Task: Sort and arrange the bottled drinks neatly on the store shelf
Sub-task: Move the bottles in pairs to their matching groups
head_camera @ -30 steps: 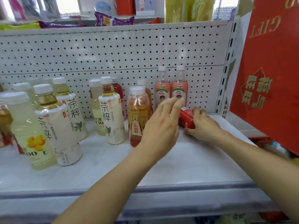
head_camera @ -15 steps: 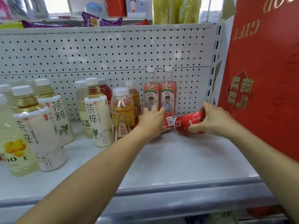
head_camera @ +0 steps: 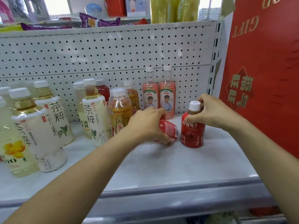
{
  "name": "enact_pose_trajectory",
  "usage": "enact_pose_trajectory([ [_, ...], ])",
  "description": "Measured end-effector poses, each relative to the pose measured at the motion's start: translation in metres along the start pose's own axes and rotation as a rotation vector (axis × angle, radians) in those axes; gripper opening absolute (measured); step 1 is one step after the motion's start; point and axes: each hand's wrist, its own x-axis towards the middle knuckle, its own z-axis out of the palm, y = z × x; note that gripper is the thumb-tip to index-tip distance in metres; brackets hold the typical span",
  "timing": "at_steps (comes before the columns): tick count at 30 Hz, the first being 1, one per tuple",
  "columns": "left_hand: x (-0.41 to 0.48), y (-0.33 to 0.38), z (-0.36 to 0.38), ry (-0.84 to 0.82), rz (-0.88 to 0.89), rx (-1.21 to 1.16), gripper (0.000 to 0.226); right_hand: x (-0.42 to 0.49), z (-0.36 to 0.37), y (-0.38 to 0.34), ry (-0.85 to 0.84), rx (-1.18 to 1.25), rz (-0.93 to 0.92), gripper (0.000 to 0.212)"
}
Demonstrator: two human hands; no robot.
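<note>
Bottled drinks stand behind the grey metal front rail [head_camera: 161, 191] of a white store shelf [head_camera: 161, 164], and two of them are in hand at the shelf's right middle. The left hand [head_camera: 148, 125] grips a short red-labelled plastic bottle [head_camera: 169, 131] that lies tilted, its base turned near and right. The fingers are curled over its upper part, so its cap is hidden. Just beside it on the right, a second short red-labelled bottle with a white cap [head_camera: 192, 131] stands upright on the shelf. The right hand [head_camera: 212, 112] is clamped round its neck and shoulder, thumb on the near side and fingers behind the cap.

The step appears to be standing the tilted bottle up next to its match. It would go best by rolling the bottle onto its base edge and setting it down flat, label facing near. The right hand can steady the upright one so a bump does not tip it.

The left elbow needs care, because an amber clear-plastic bottle [head_camera: 119, 113] and white-sleeved tea bottles [head_camera: 95, 115] stand close on the left. Farther back, a pair of tall bottles with red-and-white sleeves [head_camera: 167, 94] stands against the white pegboard back panel [head_camera: 113, 62]. The red pair would sit neatly in front of them, short before tall.
</note>
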Motion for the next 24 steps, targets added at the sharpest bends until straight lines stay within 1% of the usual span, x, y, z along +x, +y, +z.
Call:
enact_pose_trajectory([
  [4, -0.006, -0.001, -0.032, -0.106, -0.050, 0.041, 0.065, 0.004, 0.014, -0.005, -0.042, 0.169, -0.008, 0.061],
  [6, -0.007, -0.005, -0.035, -0.085, -0.088, 0.014, 0.068, -0.001, 0.019, -0.006, -0.069, 0.256, -0.025, 0.057],
  [8, -0.009, -0.010, -0.030, -0.008, -0.123, -0.042, 0.075, -0.005, 0.024, -0.002, -0.076, 0.325, -0.048, 0.053],
  [10, -0.013, -0.013, -0.017, 0.125, -0.149, -0.164, 0.077, -0.012, 0.032, 0.004, -0.124, 0.436, -0.065, 0.061],
  [12, -0.017, -0.011, 0.000, 0.244, -0.144, -0.327, 0.068, -0.019, 0.043, 0.011, -0.192, 0.561, -0.064, 0.073],
  [13, -0.018, -0.010, 0.009, 0.263, -0.152, -0.430, 0.066, -0.021, 0.048, 0.014, -0.202, 0.604, -0.058, 0.076],
  [14, -0.017, -0.010, 0.018, 0.259, -0.162, -0.562, 0.065, -0.022, 0.051, 0.016, -0.199, 0.638, -0.057, 0.079],
  [16, -0.016, -0.012, 0.033, 0.198, -0.193, -0.825, 0.071, -0.023, 0.055, 0.017, -0.177, 0.674, -0.048, 0.085],
  [18, -0.015, -0.012, 0.046, 0.122, -0.213, -0.990, 0.081, -0.023, 0.056, 0.019, -0.170, 0.673, -0.040, 0.095],
  [20, -0.015, -0.011, 0.055, 0.108, -0.235, -1.071, 0.087, -0.025, 0.058, 0.021, -0.162, 0.653, -0.041, 0.099],
  [24, -0.022, -0.007, 0.056, 0.169, -0.258, -1.093, 0.080, -0.032, 0.060, 0.023, -0.135, 0.621, -0.075, 0.088],
])
